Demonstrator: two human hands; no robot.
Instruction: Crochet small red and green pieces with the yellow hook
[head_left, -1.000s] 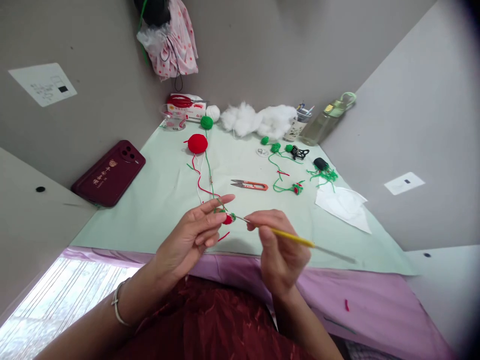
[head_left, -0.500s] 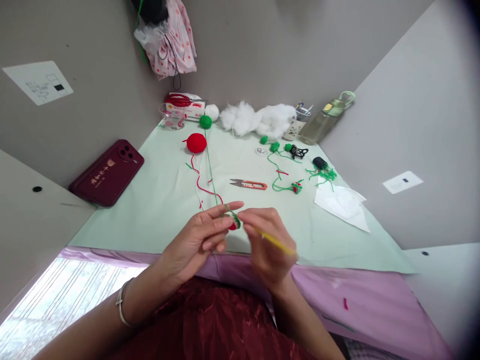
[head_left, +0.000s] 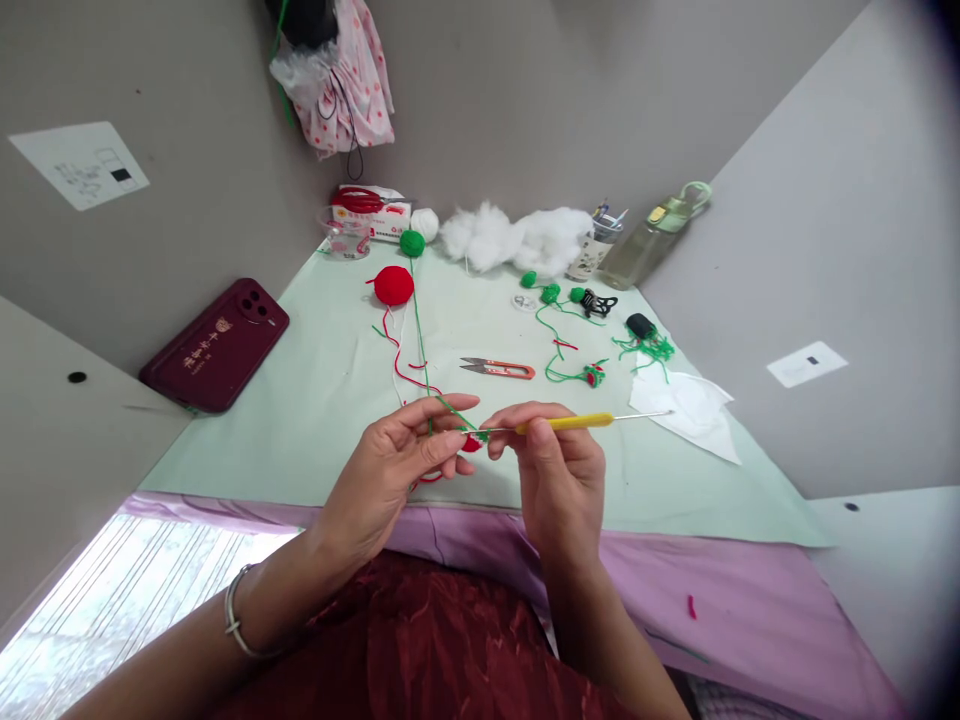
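My left hand [head_left: 401, 460] pinches a small red and green crochet piece [head_left: 471, 441] between thumb and fingers, with green yarn [head_left: 454, 412] running over its raised index finger. In my right hand [head_left: 559, 470] is a crochet hook with a yellow handle [head_left: 577, 422], held nearly level. Its thin metal shaft points left and meets the crochet piece. The green yarn leads back to a green ball [head_left: 412, 243]. Red yarn [head_left: 409, 378] trails from near my left hand toward a red ball [head_left: 394, 286].
Orange snips [head_left: 499, 369] lie beyond my hands. A dark red phone [head_left: 217, 345] rests at the left. White stuffing [head_left: 517, 238], a pen cup [head_left: 595, 248] and a bottle [head_left: 652, 240] stand at the back. Green crochet pieces [head_left: 550, 293] and white paper [head_left: 686, 410] are at the right.
The yellow hook has swung from slanting down in my right hand to nearly level, its shaft now at the crochet piece. My right hand has turned, and my left hand has shifted slightly.
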